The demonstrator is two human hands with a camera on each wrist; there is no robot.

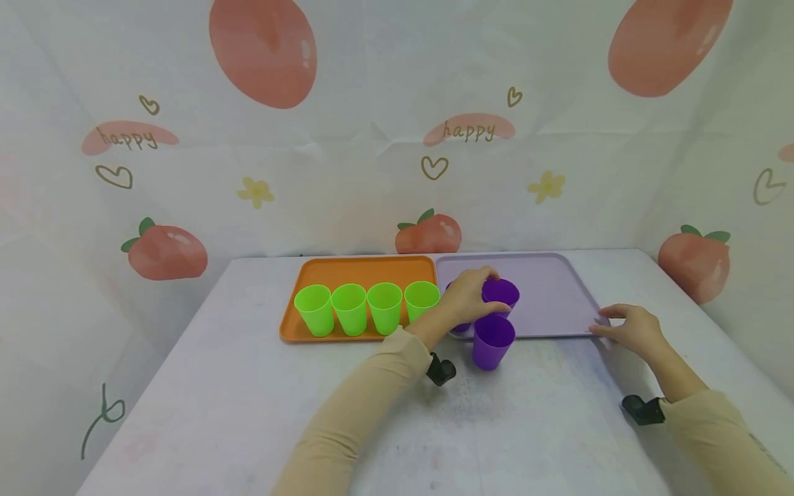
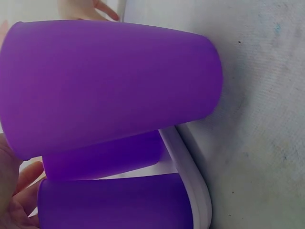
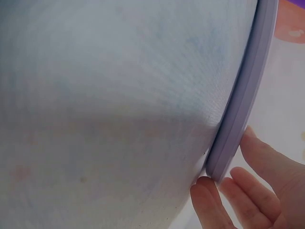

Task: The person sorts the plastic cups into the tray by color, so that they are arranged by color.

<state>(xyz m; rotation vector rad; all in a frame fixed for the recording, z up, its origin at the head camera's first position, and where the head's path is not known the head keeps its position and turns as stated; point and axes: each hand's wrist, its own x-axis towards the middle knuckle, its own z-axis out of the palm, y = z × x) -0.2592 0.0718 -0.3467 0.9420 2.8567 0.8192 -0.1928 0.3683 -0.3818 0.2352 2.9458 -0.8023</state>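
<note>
My left hand [image 1: 466, 297] reaches over the lilac tray [image 1: 552, 293] and grips a purple cup [image 1: 504, 292], thumb on the near side and fingers on the far side. Another purple cup [image 1: 460, 328] stands at the tray's left end, mostly hidden by that hand. A third purple cup [image 1: 493, 348] is upright on the table just in front of the tray; it fills much of the left wrist view. At the tray's near right corner, my right hand [image 1: 635, 332] pinches the rim [image 3: 245, 90] between thumb and fingers.
An orange tray [image 1: 366, 267] adjoins the lilac one on the left, with several bright green cups [image 1: 384, 310] in a row on it. Behind the white table [image 1: 248, 413] hangs a printed cloth [image 1: 347, 172].
</note>
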